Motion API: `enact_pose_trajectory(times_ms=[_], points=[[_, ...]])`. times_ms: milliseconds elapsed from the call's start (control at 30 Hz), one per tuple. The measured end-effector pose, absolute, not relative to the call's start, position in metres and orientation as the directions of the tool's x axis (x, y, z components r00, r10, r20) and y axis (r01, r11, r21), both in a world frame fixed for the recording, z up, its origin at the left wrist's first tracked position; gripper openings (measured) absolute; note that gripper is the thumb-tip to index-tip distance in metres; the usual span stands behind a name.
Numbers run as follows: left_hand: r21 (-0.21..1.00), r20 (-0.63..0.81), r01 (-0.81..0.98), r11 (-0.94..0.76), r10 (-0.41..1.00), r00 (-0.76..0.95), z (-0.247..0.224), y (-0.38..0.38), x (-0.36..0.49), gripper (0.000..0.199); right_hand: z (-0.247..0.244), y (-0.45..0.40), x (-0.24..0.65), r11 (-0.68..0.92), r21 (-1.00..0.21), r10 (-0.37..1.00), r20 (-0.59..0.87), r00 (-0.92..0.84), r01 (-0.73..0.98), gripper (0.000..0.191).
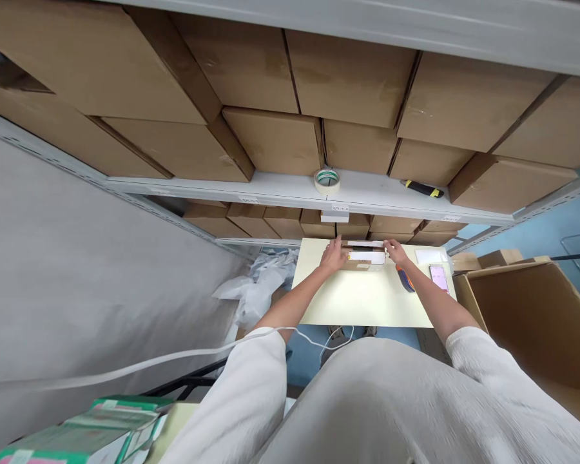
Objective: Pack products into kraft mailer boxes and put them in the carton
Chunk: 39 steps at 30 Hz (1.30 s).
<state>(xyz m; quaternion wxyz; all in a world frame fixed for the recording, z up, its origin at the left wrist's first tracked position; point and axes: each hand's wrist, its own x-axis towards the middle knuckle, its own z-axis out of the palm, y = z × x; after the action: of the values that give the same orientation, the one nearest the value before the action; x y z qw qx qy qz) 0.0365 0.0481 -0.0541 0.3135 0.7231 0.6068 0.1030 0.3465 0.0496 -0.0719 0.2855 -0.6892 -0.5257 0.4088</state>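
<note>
A small cardboard box [355, 265] lies at the far side of the pale yellow tabletop [362, 306], with white label-like patches on it. My left hand [333, 256] grips its left end, thumb and fingers around the edge. At the upper right corner, my right hand [395, 251] is closed, fingers pinched at the box's edge. Just below my right hand lies an orange and dark blue tool [405, 278], partly hidden by my forearm; its kind is unclear. A phone [439, 278] with a lit screen and a white sheet or packet [430, 256] are farther right.
Cardboard boxes [350, 77] fill the shelves ahead. A tape roll [327, 187] and a yellow-black utility knife [423, 188] rest on the shelf ledge [270, 185]. A large open carton [526, 309] stands right. White plastic bags [258, 293] lie left; a white cable [174, 356] crosses my left arm.
</note>
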Motion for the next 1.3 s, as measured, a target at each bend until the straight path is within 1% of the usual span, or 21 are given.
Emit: enact_pose_trajectory(times_ms=[33, 100, 200, 333, 567, 667, 833, 900, 967, 1033, 1100, 1300], points=[[0.590, -0.240, 0.805, -0.064, 0.938, 0.251, -0.058, 0.049, 0.038, 0.083, -0.073, 0.045, 0.344, -0.302, -0.821, 0.951, -0.291, 0.100, 0.485, 0.048], [0.608, -0.277, 0.792, -0.059, 0.919, 0.281, -0.066, 0.050, 0.039, 0.073, -0.077, 0.035, 0.339, -0.332, -0.814, 0.938, -0.337, 0.079, 0.476, 0.041], [0.621, -0.313, 0.782, -0.051, 0.899, 0.307, -0.077, 0.049, 0.041, 0.060, -0.081, 0.019, 0.331, -0.332, -0.782, 0.936, -0.344, 0.078, 0.528, 0.036], [0.633, -0.312, 0.772, -0.046, 0.898, 0.310, -0.087, 0.040, 0.039, 0.064, -0.082, -0.001, 0.326, -0.311, -0.720, 0.941, -0.324, 0.097, 0.621, 0.037], [0.631, -0.349, 0.773, -0.063, 0.867, 0.356, -0.091, 0.019, 0.032, 0.070, -0.084, -0.032, 0.328, -0.258, -0.711, 0.958, -0.277, 0.078, 0.654, 0.034], [0.628, -0.359, 0.775, -0.077, 0.854, 0.375, -0.091, 0.011, 0.032, 0.070, -0.085, -0.046, 0.331, -0.253, -0.731, 0.962, -0.262, 0.082, 0.634, 0.033], [0.631, -0.358, 0.772, -0.083, 0.851, 0.384, -0.091, 0.002, 0.032, 0.068, -0.084, -0.060, 0.344, -0.270, -0.812, 0.957, -0.283, 0.055, 0.518, 0.033], [0.633, -0.361, 0.770, -0.080, 0.850, 0.384, -0.093, 0.003, 0.031, 0.068, -0.085, -0.062, 0.354, -0.296, -0.811, 0.954, -0.281, 0.107, 0.504, 0.033], [0.638, -0.361, 0.767, -0.075, 0.850, 0.384, -0.095, 0.005, 0.031, 0.069, -0.085, -0.064, 0.368, -0.362, -0.766, 0.932, -0.286, 0.223, 0.532, 0.028], [0.647, -0.355, 0.758, -0.075, 0.851, 0.387, -0.096, 0.008, 0.030, 0.069, -0.087, -0.066, 0.384, -0.469, -0.673, 0.881, -0.311, 0.356, 0.572, 0.024], [0.657, -0.352, 0.750, -0.077, 0.848, 0.396, -0.097, 0.011, 0.030, 0.070, -0.089, -0.068, 0.400, -0.554, -0.573, 0.832, -0.346, 0.434, 0.604, 0.023], [0.666, -0.371, 0.744, -0.054, 0.841, 0.394, -0.096, 0.016, 0.030, 0.074, -0.095, -0.074, 0.421, -0.623, -0.350, 0.762, -0.470, 0.444, 0.699, 0.029]])
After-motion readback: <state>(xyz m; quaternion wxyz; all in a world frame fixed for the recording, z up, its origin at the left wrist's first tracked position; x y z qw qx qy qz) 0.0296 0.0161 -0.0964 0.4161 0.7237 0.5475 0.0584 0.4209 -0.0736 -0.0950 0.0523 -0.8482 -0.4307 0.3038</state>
